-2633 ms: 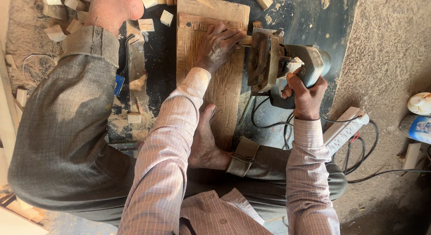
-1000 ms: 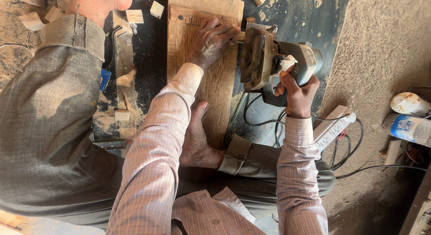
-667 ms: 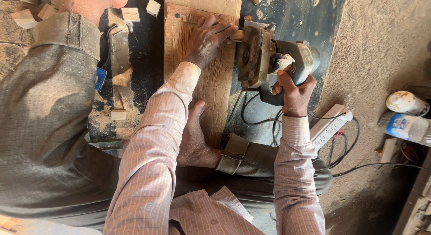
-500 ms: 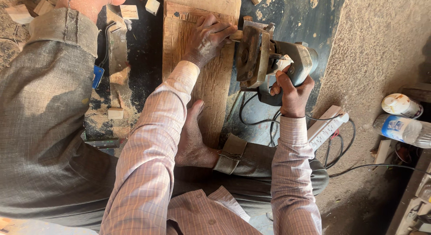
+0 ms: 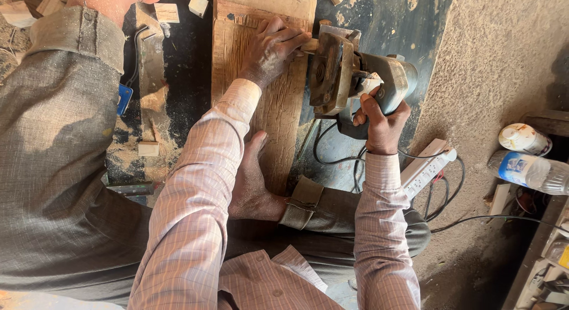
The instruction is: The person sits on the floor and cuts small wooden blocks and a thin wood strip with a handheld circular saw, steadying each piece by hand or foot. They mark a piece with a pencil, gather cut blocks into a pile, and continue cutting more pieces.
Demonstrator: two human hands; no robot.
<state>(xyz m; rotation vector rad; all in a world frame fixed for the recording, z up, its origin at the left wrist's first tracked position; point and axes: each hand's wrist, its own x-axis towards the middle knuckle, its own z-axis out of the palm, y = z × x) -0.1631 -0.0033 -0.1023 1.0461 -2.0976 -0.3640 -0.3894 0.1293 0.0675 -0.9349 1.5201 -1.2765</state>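
Plank [image 5: 261, 108] lies flat on the dark floor [image 5: 385, 13], centre of view, running near to far, a bare foot [image 5: 252, 185] on its near end; grinder [image 5: 355, 79] sits just right of its far part; right hand [image 5: 379, 117] closed round the grinder's body; left hand [image 5: 269, 49] pressed on the plank, fingers curled over a small piece at the grinder; power strip [image 5: 430, 168] lies right.

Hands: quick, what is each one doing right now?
Left hand: fingers spread, pressing flat on the wooden board, not gripping anything.
Right hand: closed around the handle of the power tool.
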